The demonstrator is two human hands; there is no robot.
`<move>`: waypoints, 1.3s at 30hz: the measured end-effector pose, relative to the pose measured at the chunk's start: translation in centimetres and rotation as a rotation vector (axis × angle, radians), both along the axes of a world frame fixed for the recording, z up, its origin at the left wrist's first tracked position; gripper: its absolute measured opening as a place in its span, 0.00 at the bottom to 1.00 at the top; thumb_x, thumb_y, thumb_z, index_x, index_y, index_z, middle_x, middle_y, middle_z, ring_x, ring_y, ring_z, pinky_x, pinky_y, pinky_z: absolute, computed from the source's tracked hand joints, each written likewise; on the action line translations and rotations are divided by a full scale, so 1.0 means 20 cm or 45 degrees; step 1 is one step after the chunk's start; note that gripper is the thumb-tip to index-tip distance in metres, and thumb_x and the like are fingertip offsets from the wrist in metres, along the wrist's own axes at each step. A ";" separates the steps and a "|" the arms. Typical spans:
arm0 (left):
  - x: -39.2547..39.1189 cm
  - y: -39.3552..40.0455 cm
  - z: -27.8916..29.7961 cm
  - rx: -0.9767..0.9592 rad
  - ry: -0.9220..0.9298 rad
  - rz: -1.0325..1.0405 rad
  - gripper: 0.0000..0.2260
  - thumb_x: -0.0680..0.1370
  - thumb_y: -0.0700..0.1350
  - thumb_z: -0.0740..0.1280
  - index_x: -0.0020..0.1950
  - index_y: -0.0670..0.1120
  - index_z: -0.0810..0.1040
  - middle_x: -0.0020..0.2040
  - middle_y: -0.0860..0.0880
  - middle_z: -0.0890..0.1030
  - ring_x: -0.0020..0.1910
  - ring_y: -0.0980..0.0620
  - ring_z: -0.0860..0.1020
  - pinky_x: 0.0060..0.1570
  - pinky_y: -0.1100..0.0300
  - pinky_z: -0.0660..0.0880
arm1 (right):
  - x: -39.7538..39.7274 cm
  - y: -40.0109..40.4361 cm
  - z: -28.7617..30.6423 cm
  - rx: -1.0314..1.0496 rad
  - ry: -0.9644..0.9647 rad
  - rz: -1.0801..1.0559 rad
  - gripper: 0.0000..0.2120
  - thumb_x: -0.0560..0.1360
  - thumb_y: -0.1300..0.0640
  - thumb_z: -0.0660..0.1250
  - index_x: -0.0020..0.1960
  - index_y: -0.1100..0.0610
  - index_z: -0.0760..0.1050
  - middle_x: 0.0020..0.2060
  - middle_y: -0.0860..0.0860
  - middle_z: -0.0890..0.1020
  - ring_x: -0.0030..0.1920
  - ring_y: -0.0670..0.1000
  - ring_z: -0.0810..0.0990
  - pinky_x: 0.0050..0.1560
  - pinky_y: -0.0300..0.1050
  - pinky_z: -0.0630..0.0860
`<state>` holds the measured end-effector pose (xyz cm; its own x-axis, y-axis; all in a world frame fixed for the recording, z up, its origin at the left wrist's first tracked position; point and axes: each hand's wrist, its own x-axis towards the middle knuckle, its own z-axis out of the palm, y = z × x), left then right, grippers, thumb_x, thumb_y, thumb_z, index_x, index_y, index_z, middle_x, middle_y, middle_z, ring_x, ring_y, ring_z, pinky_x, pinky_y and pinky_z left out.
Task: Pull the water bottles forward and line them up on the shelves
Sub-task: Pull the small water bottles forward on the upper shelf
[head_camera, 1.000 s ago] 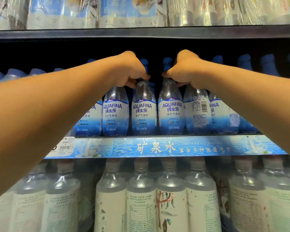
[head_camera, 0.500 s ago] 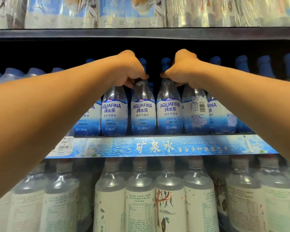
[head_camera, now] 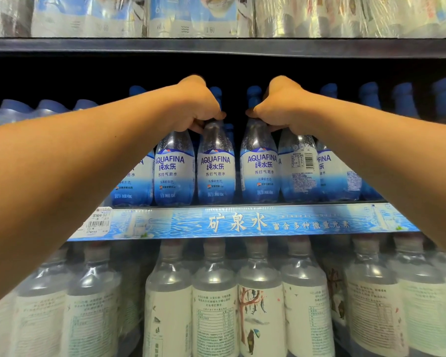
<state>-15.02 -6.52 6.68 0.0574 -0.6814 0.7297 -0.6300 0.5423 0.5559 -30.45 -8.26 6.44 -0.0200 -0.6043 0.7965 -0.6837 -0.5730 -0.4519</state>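
A row of Aquafina bottles with blue caps and blue-white labels stands at the front of the middle shelf (head_camera: pixel 242 222). My left hand (head_camera: pixel 198 104) grips the necks of two bottles, the Aquafina bottle second from left (head_camera: pixel 174 173) and the centre-left Aquafina bottle (head_camera: pixel 216 171). My right hand (head_camera: pixel 281 104) grips the necks of the centre-right Aquafina bottle (head_camera: pixel 259 171) and the bottle with its barcode side out (head_camera: pixel 299 168). My fingers hide those necks. More blue caps (head_camera: pixel 368 91) stand further back on the right.
The shelf above (head_camera: pixel 216 46) hangs low over my hands and carries shrink-wrapped packs. Below, taller clear bottles with white illustrated labels (head_camera: pixel 260 318) fill the lower shelf. A price tag (head_camera: pixel 99 222) sits on the left of the shelf strip.
The gripped bottles have shifted slightly left and the two centre ones stand a little further apart. Both hands keep the same grip on the necks.
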 end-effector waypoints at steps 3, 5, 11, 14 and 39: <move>0.00 -0.01 0.00 -0.043 -0.004 0.029 0.10 0.75 0.39 0.73 0.53 0.42 0.74 0.50 0.41 0.81 0.39 0.48 0.81 0.36 0.55 0.81 | 0.00 0.00 -0.01 -0.023 -0.003 -0.024 0.17 0.71 0.52 0.75 0.53 0.62 0.77 0.48 0.59 0.82 0.45 0.58 0.83 0.47 0.54 0.83; 0.01 0.01 0.00 -0.131 -0.026 0.148 0.10 0.73 0.42 0.74 0.48 0.42 0.76 0.47 0.42 0.81 0.40 0.47 0.81 0.39 0.54 0.81 | -0.02 0.03 -0.01 -0.086 0.025 -0.092 0.19 0.70 0.49 0.75 0.51 0.62 0.77 0.46 0.57 0.82 0.44 0.56 0.83 0.44 0.49 0.82; 0.02 0.11 -0.02 -0.511 -0.356 0.497 0.13 0.71 0.47 0.69 0.32 0.42 0.70 0.30 0.46 0.72 0.30 0.47 0.71 0.25 0.60 0.64 | -0.15 0.14 0.00 -0.153 -0.081 -0.015 0.15 0.71 0.54 0.76 0.49 0.64 0.79 0.42 0.58 0.84 0.38 0.53 0.86 0.40 0.49 0.84; -0.05 0.14 -0.06 -0.564 -0.347 0.375 0.13 0.71 0.49 0.68 0.42 0.38 0.80 0.38 0.42 0.81 0.41 0.42 0.80 0.36 0.52 0.75 | -0.26 0.21 0.00 -0.173 -0.071 -0.067 0.14 0.70 0.53 0.77 0.48 0.62 0.80 0.41 0.56 0.84 0.37 0.49 0.86 0.36 0.46 0.84; -0.74 -0.06 -0.01 -0.139 -0.163 0.301 0.10 0.73 0.43 0.71 0.52 0.40 0.79 0.49 0.41 0.81 0.46 0.44 0.81 0.43 0.51 0.80 | -0.71 -0.01 0.01 -0.224 0.335 -0.380 0.24 0.69 0.41 0.74 0.36 0.58 0.67 0.36 0.52 0.72 0.37 0.53 0.73 0.25 0.41 0.60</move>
